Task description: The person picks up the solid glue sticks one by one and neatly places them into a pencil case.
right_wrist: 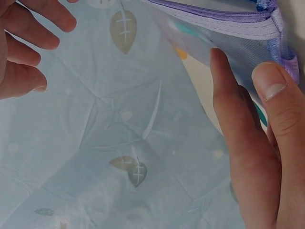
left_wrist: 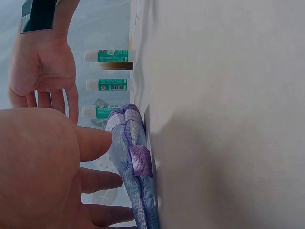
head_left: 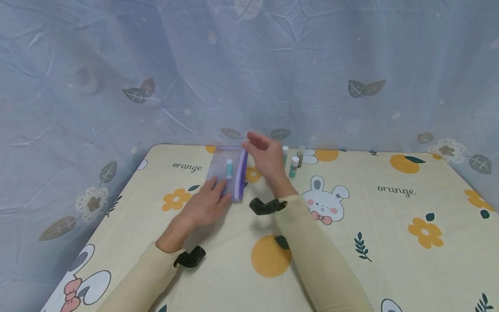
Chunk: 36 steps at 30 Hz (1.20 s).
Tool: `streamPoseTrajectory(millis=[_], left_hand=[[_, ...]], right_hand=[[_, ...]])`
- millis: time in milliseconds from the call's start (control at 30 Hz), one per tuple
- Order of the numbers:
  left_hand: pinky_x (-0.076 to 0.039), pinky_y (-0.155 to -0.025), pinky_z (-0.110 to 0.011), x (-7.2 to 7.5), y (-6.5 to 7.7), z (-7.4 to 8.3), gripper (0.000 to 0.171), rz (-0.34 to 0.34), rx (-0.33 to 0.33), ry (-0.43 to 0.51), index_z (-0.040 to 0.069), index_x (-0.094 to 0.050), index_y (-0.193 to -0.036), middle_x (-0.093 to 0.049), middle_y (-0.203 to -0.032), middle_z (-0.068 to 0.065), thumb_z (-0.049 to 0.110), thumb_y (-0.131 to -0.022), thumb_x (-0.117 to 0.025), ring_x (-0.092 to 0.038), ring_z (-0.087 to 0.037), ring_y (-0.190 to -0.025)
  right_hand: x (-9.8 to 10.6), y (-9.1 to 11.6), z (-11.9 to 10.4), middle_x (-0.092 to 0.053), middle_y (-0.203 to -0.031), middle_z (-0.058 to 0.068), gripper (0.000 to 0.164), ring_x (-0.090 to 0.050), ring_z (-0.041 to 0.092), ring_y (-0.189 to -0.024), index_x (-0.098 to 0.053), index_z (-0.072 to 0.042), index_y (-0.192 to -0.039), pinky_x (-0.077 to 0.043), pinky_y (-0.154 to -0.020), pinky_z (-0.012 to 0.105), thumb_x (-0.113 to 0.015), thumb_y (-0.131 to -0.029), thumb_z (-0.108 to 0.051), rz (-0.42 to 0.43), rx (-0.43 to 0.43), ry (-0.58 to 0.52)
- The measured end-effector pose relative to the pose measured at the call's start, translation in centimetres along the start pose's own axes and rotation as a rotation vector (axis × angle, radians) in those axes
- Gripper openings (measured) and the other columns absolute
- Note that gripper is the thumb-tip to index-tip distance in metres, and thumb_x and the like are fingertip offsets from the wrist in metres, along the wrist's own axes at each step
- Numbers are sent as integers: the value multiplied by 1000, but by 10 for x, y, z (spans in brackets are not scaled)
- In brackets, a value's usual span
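A see-through mesh pouch (head_left: 221,158) with a purple zip edge lies at the back of the table. Inside it shows a small white-capped tube with a teal label (head_left: 229,168). My left hand (head_left: 206,203) rests its extended fingers on the near part of the pouch, close to the purple tab (left_wrist: 141,161). Beyond the pouch's zip edge, my right hand (head_left: 267,158) is raised with its fingers extended and nothing held. In the right wrist view, the zip edge (right_wrist: 224,16) shows a gap between its two sides.
Right of my right hand stand several small tubes, among them a green-labelled one (head_left: 293,168) and a brownish one (head_left: 300,155). A patterned cloth (head_left: 343,268) covers the table. Behind it hangs a blue-grey curtain (head_left: 312,65).
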<state>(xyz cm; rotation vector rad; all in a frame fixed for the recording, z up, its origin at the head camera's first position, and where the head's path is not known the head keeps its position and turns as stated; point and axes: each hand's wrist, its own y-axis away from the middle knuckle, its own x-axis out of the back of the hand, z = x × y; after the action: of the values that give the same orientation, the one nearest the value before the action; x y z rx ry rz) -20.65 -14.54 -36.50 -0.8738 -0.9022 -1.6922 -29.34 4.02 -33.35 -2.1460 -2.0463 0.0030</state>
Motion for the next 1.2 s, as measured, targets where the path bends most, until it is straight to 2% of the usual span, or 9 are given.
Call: streamPoseTrajectory(millis=[467, 800, 967, 1200], left_hand=[[-25, -129, -65, 0, 0, 0, 64, 0, -2, -10, 2, -26, -168, -17, -175, -30, 34, -114, -41, -20, -48, -163], [-28, -128, -65, -1, -1, 0, 64, 18, -27, -20, 0, -29, -166, -21, -172, -33, 34, -114, -42, -24, -50, -161], [-26, -129, -64, -1, -2, -1, 65, 13, -32, -14, 0, -27, -167, -19, -173, -32, 35, -114, -42, -22, -50, -161], [-24, -130, -64, -1, 0, -1, 65, 9, -30, 0, 0, -26, -167, -17, -174, -32, 34, -114, -41, -20, -49, -162]], right_hand=[[3, 1, -3, -69, -146, -5, 42, -67, 15, -134, -68, -25, -142, -54, -112, 34, -75, -101, -28, -25, 21, 22], [7, 0, -4, -69, -146, -3, 45, -65, 17, -136, -66, -22, -144, -54, -112, 35, -76, -101, -27, -37, 40, 26], [17, -3, -6, -70, -145, -2, 47, -66, 17, -135, -67, -19, -144, -55, -112, 36, -78, -99, -26, -9, 51, 21], [36, -11, -9, -70, -145, -2, 48, -65, 16, -135, -66, -19, -145, -51, -116, 35, -78, -99, -23, 38, 24, -31]])
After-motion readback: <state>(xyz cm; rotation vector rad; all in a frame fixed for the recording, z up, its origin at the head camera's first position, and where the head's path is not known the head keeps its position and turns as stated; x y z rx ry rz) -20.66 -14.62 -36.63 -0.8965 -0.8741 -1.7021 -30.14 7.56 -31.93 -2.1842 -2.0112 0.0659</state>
